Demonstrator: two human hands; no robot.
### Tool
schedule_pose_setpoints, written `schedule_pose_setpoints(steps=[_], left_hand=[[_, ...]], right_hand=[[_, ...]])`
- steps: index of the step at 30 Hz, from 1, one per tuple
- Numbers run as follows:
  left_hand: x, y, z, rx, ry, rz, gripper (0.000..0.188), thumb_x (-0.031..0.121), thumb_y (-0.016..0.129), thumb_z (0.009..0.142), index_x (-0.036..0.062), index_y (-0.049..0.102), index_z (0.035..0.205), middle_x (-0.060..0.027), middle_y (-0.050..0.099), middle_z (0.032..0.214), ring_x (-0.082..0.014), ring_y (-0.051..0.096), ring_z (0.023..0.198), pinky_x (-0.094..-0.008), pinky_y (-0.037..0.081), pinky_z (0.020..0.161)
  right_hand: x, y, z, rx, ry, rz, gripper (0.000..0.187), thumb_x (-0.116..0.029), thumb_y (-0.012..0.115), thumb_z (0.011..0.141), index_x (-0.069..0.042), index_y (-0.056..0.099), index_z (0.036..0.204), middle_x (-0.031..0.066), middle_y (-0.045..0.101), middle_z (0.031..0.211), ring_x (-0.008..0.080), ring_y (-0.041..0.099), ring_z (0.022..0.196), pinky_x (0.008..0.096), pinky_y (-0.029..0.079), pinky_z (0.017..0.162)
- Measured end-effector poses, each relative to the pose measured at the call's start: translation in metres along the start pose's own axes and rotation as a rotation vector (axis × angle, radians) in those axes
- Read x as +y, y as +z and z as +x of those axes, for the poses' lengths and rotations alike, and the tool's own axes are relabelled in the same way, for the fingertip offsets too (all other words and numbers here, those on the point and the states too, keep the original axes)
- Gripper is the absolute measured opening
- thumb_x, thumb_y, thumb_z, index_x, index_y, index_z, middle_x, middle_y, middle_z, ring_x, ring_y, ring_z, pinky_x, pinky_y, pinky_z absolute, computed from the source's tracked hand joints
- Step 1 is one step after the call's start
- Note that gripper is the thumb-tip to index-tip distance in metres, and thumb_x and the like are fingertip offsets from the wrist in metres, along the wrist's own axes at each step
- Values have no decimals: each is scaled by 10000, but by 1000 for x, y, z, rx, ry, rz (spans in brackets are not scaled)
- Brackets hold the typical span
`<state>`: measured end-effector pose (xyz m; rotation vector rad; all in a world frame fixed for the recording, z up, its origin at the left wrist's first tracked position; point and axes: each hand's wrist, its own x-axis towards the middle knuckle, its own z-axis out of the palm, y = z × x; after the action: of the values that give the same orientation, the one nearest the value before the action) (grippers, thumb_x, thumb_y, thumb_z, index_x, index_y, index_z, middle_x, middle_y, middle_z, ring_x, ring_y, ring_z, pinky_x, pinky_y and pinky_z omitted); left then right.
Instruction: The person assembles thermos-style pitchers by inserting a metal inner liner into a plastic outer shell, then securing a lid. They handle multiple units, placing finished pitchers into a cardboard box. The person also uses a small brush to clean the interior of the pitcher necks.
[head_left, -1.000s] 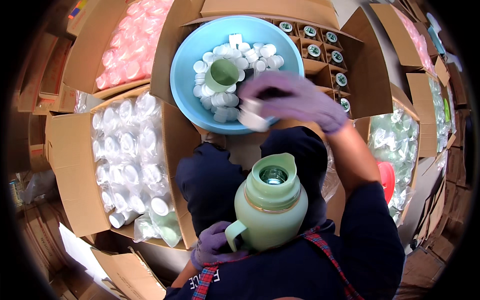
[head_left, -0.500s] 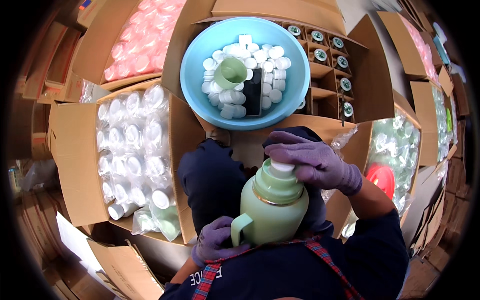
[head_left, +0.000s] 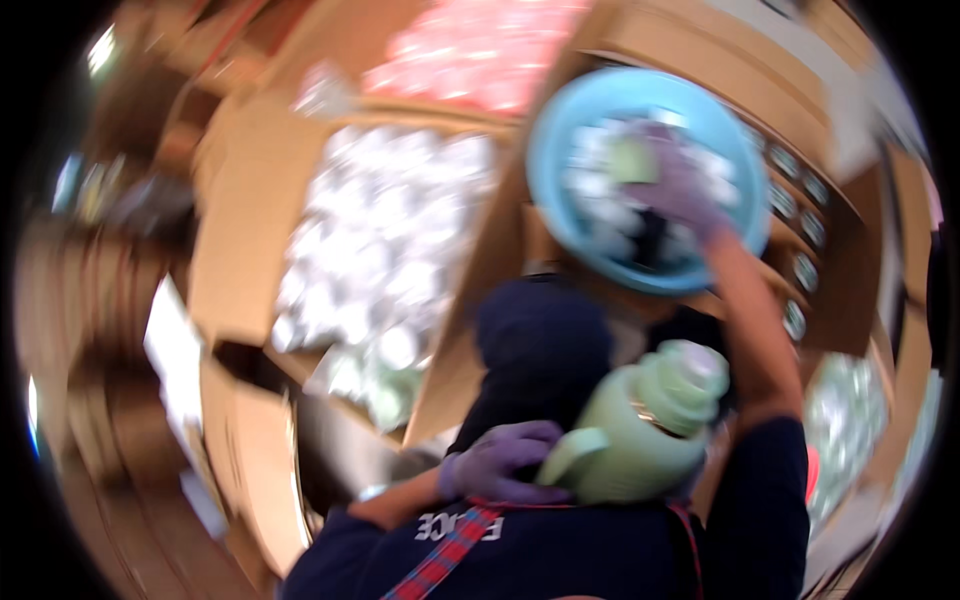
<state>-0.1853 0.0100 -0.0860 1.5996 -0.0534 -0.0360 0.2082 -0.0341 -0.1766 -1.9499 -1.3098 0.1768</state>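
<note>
A pale green vacuum flask point(head_left: 645, 430) with a side handle leans to the right against my lap, its top facing up. My left hand point(head_left: 508, 462), in a purple glove, is closed at the flask's handle and lower side. My right arm stretches forward, and my right hand point(head_left: 680, 180), gloved in purple too, is inside the blue basin point(head_left: 560, 240). Its fingers are blurred but look closed on a green cup point(head_left: 630, 160). White stoppers point(head_left: 597, 205) lie around the cup, and a dark flat object point(head_left: 650, 240) shows below my hand.
Left of my knees is a carton of plastic-wrapped white-topped items point(head_left: 370, 230). Pink wrapped items point(head_left: 475, 55) fill a carton behind it. Right of the basin, a divided carton point(head_left: 850, 260) holds upright pieces. Green wrapped items point(head_left: 845, 430) are at the right.
My right hand has left the flask's top and moved forward into the basin, onto the green cup. The flask now tilts further right. My view has shifted, blurring the picture.
</note>
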Motion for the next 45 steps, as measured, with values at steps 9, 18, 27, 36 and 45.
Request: schedule_pose_setpoints(steps=[9, 18, 27, 36, 45], left_hand=[[-10, 13, -6, 16, 95, -55, 331, 301, 829, 805, 16, 662, 810, -114, 597, 907, -246, 605, 718, -335, 481, 632], [-9, -18, -38, 160, 275, 157, 270, 216, 778, 860, 13, 697, 1019, -145, 652, 1103, -280, 660, 930, -371, 543, 782], [-172, -225, -232, 1447, -499, 529, 290, 129, 701, 901, -41, 673, 1134, -79, 693, 934, -127, 630, 768, -271, 524, 704], [-149, -215, -152, 946, -835, 1078, 877, 485, 808, 745, 85, 477, 1452, -247, 532, 1337, -410, 537, 1225, -468, 448, 1039], [-127, -275, -149, 1088, -499, 1273, 101, 108, 762, 774, 63, 707, 846, -131, 654, 995, -318, 631, 940, -408, 498, 869]], right_hand=[[-94, -88, -240, 339, 374, 408, 527, -313, 418, 1048, 53, 436, 1426, 201, 519, 1417, 257, 587, 1192, 374, 503, 985], [-170, -94, -208, 18, 372, 494, 904, -659, 668, 793, 38, 500, 1342, 207, 468, 1427, 318, 458, 1329, 413, 362, 1092], [-208, -119, -165, -235, 72, 94, 758, -362, 705, 752, 36, 517, 1369, 269, 527, 1377, 416, 469, 1348, 439, 390, 1088], [-236, -109, -150, -284, 302, -25, 781, -357, 756, 692, 8, 573, 1358, 228, 572, 1321, 338, 572, 1222, 394, 444, 1032], [-207, -115, -168, -264, 340, 244, 850, -517, 775, 738, 61, 576, 1328, 266, 528, 1415, 360, 533, 1314, 415, 398, 1097]])
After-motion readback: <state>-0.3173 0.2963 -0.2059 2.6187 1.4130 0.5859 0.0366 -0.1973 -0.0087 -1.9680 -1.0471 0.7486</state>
